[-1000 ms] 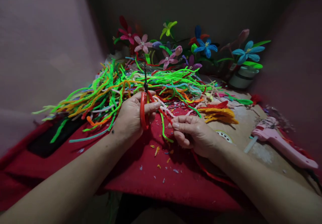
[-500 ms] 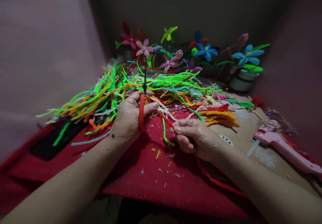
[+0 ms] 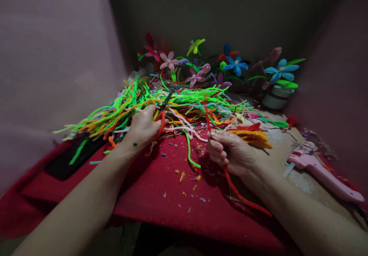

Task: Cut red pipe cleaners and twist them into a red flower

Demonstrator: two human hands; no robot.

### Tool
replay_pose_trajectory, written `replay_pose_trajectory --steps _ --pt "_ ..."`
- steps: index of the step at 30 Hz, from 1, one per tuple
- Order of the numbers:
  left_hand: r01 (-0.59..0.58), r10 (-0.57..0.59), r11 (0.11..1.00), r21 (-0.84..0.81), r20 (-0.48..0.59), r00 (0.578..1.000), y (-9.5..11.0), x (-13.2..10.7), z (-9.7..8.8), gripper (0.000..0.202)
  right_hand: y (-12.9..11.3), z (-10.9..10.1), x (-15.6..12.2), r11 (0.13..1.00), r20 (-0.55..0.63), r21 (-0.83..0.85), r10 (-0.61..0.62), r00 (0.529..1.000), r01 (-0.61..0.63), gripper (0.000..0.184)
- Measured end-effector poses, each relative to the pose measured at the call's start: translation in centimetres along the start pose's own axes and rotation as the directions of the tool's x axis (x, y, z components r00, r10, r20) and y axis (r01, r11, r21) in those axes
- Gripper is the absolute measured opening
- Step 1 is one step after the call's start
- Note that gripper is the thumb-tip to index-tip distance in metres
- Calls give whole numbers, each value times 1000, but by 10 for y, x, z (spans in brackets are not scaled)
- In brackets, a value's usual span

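Observation:
My left hand (image 3: 144,126) is closed around the orange handles of a pair of scissors (image 3: 161,123), whose dark blades point up and away over the heap. Between the thumb and fingers of my right hand (image 3: 222,147) is a red pipe cleaner (image 3: 208,118); one end stands up above the fingertips, and the rest trails below the hand toward the front edge. Beyond both hands spreads a heap of pipe cleaners (image 3: 198,95) in green, orange, white and other colours. A single green pipe cleaner (image 3: 189,152) lies between the hands.
Pipe-cleaner flowers (image 3: 236,66) stand along the back, with a white container (image 3: 278,96) at right. A pink glue gun (image 3: 324,173) rests on cardboard near orange loops (image 3: 253,137). At left lies a flat black object (image 3: 73,160). Small scraps dot the red cloth (image 3: 161,194).
My left hand has drawn the scissors back slightly left, blades tilting right, away from the red pipe cleaner. My right hand has shifted right, and the pipe cleaner's end now points up.

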State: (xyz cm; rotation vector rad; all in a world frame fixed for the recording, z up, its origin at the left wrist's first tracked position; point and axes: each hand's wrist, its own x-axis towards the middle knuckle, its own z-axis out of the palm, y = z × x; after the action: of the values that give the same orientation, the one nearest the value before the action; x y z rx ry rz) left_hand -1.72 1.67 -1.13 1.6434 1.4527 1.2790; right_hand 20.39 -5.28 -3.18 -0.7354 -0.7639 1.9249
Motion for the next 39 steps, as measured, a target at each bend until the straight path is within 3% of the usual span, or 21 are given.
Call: replay_pose_trajectory --steps 1,2,4,7,12,14,17,18,20,24,28,34,39 --pt "-33 26 969 245 32 999 -2 0 0 19 0 0 0 1000 -31 -4 -29 999 29 18" --pt "-76 43 874 479 81 996 -4 -1 0 19 0 1 1 998 -66 -10 -65 996 64 17" --pt "-173 34 645 744 198 980 -5 -4 1 24 0 1 3 990 -142 -31 -142 980 139 16" --pt "-263 -8 477 839 303 953 -3 -9 2 30 -1 2 6 977 -229 -41 -213 950 209 14" --pt "-351 87 354 867 343 935 5 -20 2 37 -6 0 8 957 -282 38 -266 922 287 10" --pt "-394 201 400 828 340 919 8 -29 3 40 -8 -1 8 943 -307 109 -268 913 314 11" --pt "-544 329 695 471 464 822 12 -46 8 46 -10 -1 8 921 -363 206 -242 900 331 16" --pt "-537 342 792 291 517 785 15 -52 10 49 -10 -1 9 915 -373 230 -232 898 332 17" --pt "-434 349 900 43 526 776 20 -64 15 46 -10 -1 9 906 -376 262 -221 900 332 20" --pt "-265 323 941 -210 334 886 34 -77 24 17 -6 -1 9 921 -316 236 -229 921 310 21" --pt "-85 166 958 -275 284 944 39 -75 29 12 0 0 9 946 -224 154 -248 942 286 5" --pt "-42 131 939 -342 241 962 24 -68 32 13 7 2 8 959 -163 -34 -283 945 281 20" --pt "170 -1 870 -463 343 939 29 -63 35 16 10 5 5 962 -197 -160 -250 948 221 22"
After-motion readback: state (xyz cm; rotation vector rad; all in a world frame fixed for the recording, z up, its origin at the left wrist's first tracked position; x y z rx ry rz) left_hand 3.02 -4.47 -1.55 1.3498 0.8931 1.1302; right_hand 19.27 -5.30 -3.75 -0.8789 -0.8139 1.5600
